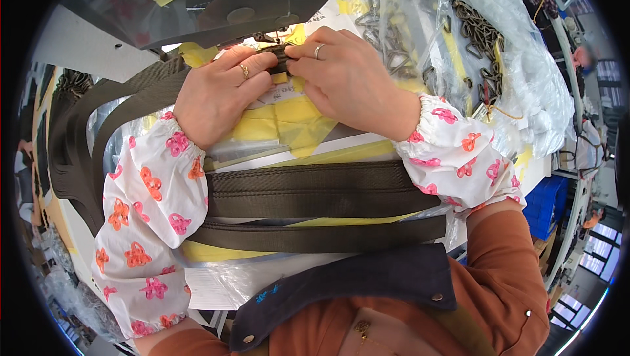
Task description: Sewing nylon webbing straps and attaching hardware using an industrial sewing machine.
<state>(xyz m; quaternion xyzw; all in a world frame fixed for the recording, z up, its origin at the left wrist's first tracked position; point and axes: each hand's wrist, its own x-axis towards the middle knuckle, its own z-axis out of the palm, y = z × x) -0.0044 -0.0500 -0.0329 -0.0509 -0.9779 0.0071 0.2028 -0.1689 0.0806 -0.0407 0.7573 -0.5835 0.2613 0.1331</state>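
A dark olive webbing strap (280, 61) lies under the needle area of a sewing machine (243, 11). Bent fingers of my left hand (226, 90) press on the strap from the left, with a ring on one finger. From the right, my right hand (357, 74) pinches the strap's end between thumb and fingers. The needle and presser foot (275, 38) sit just beyond my fingertips, partly hidden by the machine head. More of the webbing (141, 87) loops off to the left, past my left wrist.
Folded webbing straps (315, 188) lie across the table in front of me. Yellow tape (285, 120) covers part of the work surface. At right, clear plastic bags (531, 74) surround metal rings (482, 31). A blue bin (546, 205) stands beyond the table's right edge.
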